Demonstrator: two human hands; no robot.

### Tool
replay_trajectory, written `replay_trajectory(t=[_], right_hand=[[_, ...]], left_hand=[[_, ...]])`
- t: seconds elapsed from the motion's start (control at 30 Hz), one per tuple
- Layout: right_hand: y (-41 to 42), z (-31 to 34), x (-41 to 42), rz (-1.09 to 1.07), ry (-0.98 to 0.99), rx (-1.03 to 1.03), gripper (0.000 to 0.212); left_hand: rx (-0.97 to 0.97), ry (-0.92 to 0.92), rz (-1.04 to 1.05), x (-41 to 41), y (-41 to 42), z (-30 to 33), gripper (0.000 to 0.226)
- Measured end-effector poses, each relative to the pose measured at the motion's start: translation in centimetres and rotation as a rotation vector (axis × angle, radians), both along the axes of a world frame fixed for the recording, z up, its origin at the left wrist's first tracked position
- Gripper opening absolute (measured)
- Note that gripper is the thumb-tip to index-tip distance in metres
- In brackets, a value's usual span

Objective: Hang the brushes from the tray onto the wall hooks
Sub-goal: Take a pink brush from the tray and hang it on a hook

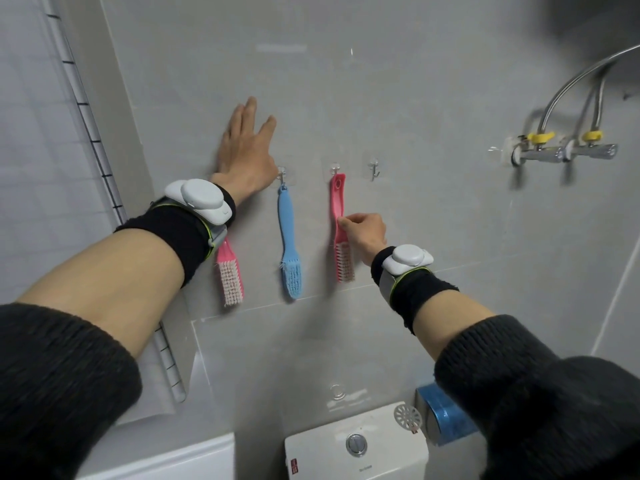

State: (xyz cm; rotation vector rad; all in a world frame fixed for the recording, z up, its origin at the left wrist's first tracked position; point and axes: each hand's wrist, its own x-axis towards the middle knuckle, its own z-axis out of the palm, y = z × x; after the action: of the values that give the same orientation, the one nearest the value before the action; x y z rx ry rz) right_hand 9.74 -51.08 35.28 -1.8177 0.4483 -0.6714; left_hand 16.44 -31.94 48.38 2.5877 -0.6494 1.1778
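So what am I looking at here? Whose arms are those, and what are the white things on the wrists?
There is no machine here, only a person. The camera sits on the person's head and looks forward and down, so you see their two arms as if they were your own. There is just this one picture.

The rounded white plastic gadgets are strapped over black wristbands; I cannot tell what they do.

The left hand lies flat and open on the grey tiled wall. The right hand pinches the handle of a pink plastic scrubbing brush under a small clear wall hook. A blue plastic brush hangs from the next hook, and another pink brush shows partly behind the left wrist. One hook has nothing on it. Below is a white toilet tank.
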Motion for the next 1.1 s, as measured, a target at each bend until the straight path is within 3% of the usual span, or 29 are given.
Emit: replay_trajectory(t=[0.17,0.37,0.6,0.8,1.0,1.1], right_hand=[[0.0,-0.1,-0.6,-0.011,0.007,-0.007,0.008],[0.8,-0.8,-2.6,-0.06,0.023,-0.048,0.026],[4.0,-2.9,-6.2,-0.033,0.008,-0.072,0.021],[8.8,-7.9,-9.2,0.073,0.061,-0.044,0.02],[13.7,-13.5,-11.6,0.279,0.265,-0.073,0.022],[16.9,-16.2,-12.6,0.423,0.392,-0.131,0.011]], left_hand=[[0.023,0.072,-0.023,-1.1,0.5,0.5,0.07],[0.029,0.118,-0.06,-4.0,1.8,-0.1,0.068],[0.054,0.117,-0.138,-9.2,4.6,-2.9,0.051],[0.073,0.262,-0.171,-13.8,8.5,-9.3,0.034],[0.104,0.477,-0.151,-17.2,14.1,-17.0,0.026],[0.078,0.611,-0.127,-18.2,17.4,-21.7,0.024]])
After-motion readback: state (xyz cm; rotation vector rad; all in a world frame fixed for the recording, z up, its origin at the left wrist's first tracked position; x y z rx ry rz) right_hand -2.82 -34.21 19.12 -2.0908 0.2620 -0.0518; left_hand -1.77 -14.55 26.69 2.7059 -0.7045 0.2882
